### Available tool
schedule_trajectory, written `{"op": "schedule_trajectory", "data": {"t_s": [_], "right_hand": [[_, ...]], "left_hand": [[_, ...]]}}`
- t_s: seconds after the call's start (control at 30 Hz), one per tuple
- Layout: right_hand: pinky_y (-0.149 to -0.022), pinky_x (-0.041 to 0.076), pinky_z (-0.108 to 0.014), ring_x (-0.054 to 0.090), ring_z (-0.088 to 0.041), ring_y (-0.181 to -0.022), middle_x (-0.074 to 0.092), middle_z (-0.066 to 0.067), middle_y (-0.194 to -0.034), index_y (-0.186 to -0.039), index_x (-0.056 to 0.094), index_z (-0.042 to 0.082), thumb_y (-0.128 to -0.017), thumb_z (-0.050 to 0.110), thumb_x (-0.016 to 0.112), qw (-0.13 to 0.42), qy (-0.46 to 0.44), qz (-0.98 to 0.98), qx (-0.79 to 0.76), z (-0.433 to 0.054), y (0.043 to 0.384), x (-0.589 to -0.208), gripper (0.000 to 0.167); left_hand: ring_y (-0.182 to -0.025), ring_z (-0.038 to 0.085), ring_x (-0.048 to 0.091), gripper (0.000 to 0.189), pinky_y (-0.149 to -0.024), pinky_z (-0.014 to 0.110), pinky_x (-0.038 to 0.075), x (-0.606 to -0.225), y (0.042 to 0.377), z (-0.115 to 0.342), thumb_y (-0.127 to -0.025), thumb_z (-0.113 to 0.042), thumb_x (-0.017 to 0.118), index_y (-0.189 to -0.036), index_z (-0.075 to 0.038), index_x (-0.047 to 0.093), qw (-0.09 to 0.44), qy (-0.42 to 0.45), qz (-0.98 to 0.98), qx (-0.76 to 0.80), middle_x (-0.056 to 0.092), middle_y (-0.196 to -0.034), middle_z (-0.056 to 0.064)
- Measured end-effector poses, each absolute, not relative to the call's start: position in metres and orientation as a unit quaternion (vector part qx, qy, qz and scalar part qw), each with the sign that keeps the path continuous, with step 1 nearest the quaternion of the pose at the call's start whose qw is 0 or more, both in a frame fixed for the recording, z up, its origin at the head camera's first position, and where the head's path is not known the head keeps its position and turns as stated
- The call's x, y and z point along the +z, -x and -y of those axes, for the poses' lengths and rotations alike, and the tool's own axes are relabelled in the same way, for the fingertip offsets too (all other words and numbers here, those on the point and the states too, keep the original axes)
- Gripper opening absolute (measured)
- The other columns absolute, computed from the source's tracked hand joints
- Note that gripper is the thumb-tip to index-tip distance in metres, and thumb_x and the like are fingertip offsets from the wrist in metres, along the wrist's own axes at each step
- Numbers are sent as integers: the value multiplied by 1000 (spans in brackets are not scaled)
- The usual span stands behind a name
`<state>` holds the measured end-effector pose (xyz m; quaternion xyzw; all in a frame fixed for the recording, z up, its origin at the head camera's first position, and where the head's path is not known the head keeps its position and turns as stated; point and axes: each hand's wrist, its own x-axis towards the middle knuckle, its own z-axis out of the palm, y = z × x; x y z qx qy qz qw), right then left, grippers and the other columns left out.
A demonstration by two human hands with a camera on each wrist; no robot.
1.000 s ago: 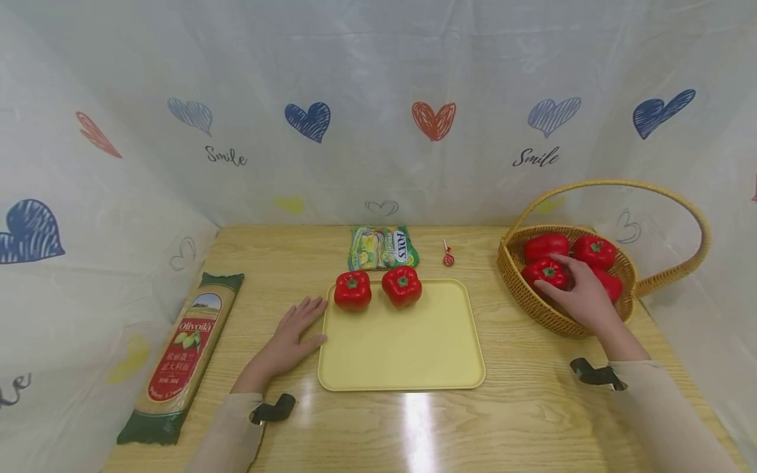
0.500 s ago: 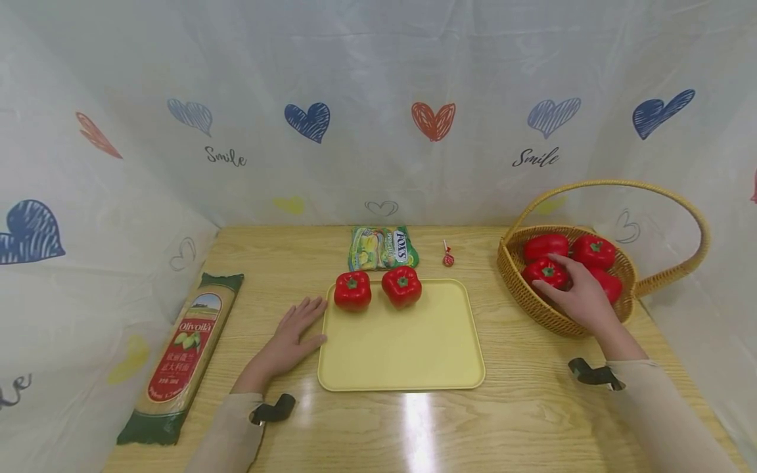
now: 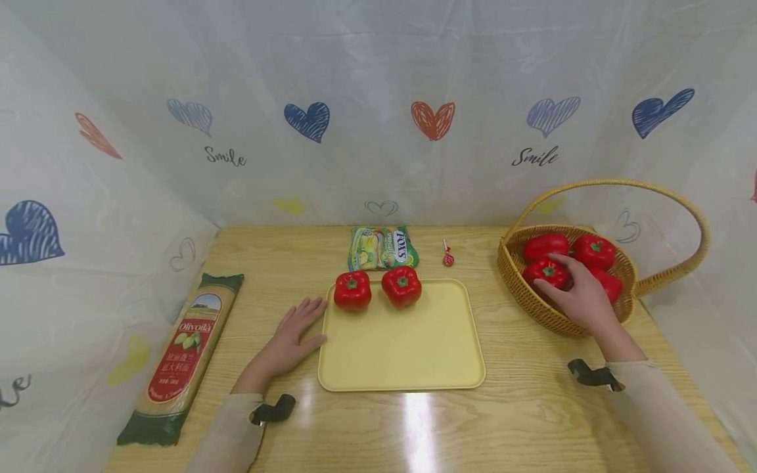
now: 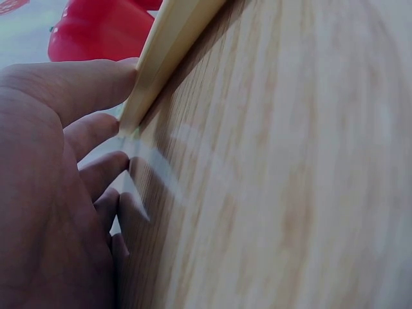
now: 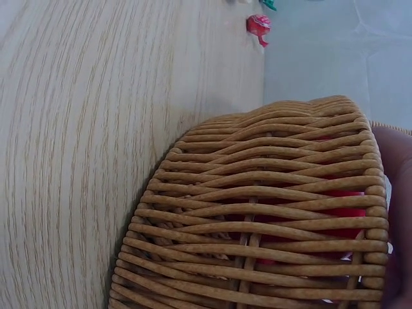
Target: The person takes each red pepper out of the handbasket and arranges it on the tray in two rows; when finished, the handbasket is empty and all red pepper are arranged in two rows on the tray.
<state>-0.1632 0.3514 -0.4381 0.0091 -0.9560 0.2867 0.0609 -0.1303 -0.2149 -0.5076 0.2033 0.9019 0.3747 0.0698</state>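
In the head view my right hand point(image 3: 582, 295) reaches into a wicker basket point(image 3: 541, 317) and grips a red bell pepper point(image 3: 541, 270) between thumb and fingers. Several other red bell peppers point(image 3: 594, 252) lie around it. The right wrist view mostly shows the basket's woven side point(image 5: 257, 212), which hides the grip. My left hand point(image 3: 288, 340) lies beside a yellow tray point(image 3: 402, 355), fingers extended, with fingertips and thumb at its left edge. The left wrist view shows the thumb and fingers along the tray's rim point(image 4: 151, 71). Two red bell peppers point(image 3: 353, 292) point(image 3: 402, 287) sit at the tray's far edge.
Behind the tray lies a green candy bag point(image 3: 383, 249), with a lollipop point(image 3: 448, 257) to its right. A long pack of spaghetti point(image 3: 186, 355) lies at the left. The basket's tall handle point(image 3: 621, 182) arches over the right side. A printed white curtain point(image 3: 378, 131) surrounds the table.
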Motion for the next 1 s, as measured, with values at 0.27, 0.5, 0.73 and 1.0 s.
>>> {"op": "schedule_trajectory", "data": {"t_s": [0.27,0.5,0.73,1.0], "right_hand": [[-99,40,-73,46,-53,-126,46,-33,-144,-149,45,3,-97,42,69,73,-4,954,290,-351,162,-437,69],[-100,38,-74,42,-54,-130,43,-32,-148,-149,46,4,-97,39,69,91,-7,952,293,-351,161,-436,67],[-101,36,-76,40,-54,-133,41,-31,-151,-150,46,6,-97,35,70,108,-13,947,301,-350,160,-435,65],[-102,35,-77,40,-54,-133,40,-29,-152,-151,45,7,-97,33,70,120,-19,943,311,-348,157,-432,64]], "left_hand": [[-155,38,10,69,-125,55,0,-508,130,215,-100,-31,65,-159,-8,35,72,-202,-901,377,26,-166,15],[-155,38,10,69,-125,55,0,-508,130,215,-100,-31,65,-159,-8,35,73,-202,-900,378,26,-166,15],[-155,37,11,69,-125,56,-1,-509,131,215,-100,-31,65,-159,-8,35,71,-203,-901,378,26,-166,15],[-155,38,11,69,-125,56,0,-509,130,215,-100,-31,64,-159,-9,35,71,-202,-901,378,26,-166,15]]}}
